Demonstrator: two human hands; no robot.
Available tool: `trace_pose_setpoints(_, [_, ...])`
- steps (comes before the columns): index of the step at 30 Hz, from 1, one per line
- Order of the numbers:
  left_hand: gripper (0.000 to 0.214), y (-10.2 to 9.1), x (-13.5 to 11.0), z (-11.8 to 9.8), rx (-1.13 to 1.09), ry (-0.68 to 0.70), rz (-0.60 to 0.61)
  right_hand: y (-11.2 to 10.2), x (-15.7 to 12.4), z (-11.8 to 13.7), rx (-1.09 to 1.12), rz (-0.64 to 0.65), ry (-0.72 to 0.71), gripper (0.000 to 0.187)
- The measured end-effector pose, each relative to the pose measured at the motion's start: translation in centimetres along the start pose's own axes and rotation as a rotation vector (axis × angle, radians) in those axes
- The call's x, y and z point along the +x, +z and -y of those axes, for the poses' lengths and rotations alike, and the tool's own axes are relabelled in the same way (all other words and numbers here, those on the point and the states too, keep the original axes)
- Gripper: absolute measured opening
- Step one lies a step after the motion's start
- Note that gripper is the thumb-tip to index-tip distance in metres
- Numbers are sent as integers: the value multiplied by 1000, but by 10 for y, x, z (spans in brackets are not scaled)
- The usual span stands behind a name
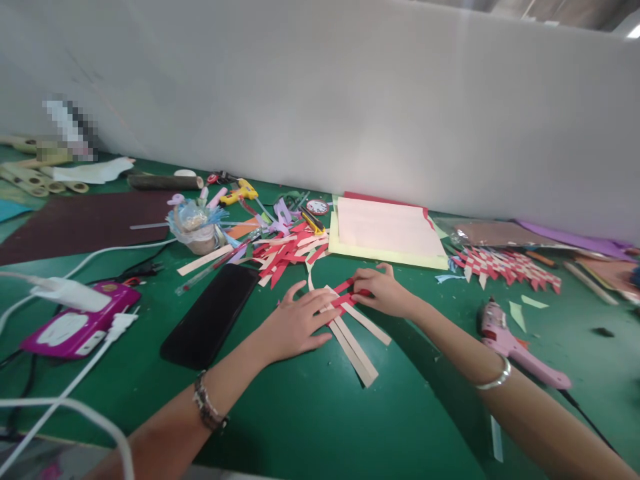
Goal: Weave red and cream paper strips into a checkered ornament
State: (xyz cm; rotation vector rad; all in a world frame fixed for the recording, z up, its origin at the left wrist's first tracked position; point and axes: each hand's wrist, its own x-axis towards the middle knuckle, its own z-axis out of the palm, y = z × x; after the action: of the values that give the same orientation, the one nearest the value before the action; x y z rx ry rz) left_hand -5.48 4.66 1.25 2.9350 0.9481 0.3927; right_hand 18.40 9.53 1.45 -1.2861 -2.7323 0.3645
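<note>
A small weave of red and beige paper strips (353, 320) lies on the green table (300, 413), its beige ends fanning toward me. My left hand (295, 323) rests flat on the strips' left side, fingers spread. Fingers of my right hand (383, 290) are pinched on a red strip (345, 287) at the weave's upper edge.
A black phone (213, 313) lies left of my hands, a pink glue gun (505, 337) to the right. Behind are loose red and beige strips (285, 250), a cup of craft bits (197, 227), a paper stack (385, 233), a finished woven piece (505, 263). Cables and a pink box (75, 320) sit far left.
</note>
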Motion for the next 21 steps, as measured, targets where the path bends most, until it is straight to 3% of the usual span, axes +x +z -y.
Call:
trace_pose_setpoints(7, [56,-2,-3,-2,-40,-329,-460,4,-1,1,-24,-36,6,23])
trace_pose_setpoints(9, [65,0,-3,-2,-86,-389,-482,4,-1,2,-29,-42,22,24])
trace_pose_setpoints(13, [66,1,-1,0,-232,-461,-187,5,-2,6,-24,-62,57,22])
trace_pose_setpoints(15, [52,1,0,0,-261,-385,-33,7,-3,7,-26,-74,74,20])
trace_pose_setpoints(18, [38,2,-1,-2,-235,-216,81,10,-5,8,-40,-99,90,18])
trace_pose_setpoints(21, [46,1,-5,-4,-164,-111,162,12,-8,8,-52,-119,94,18])
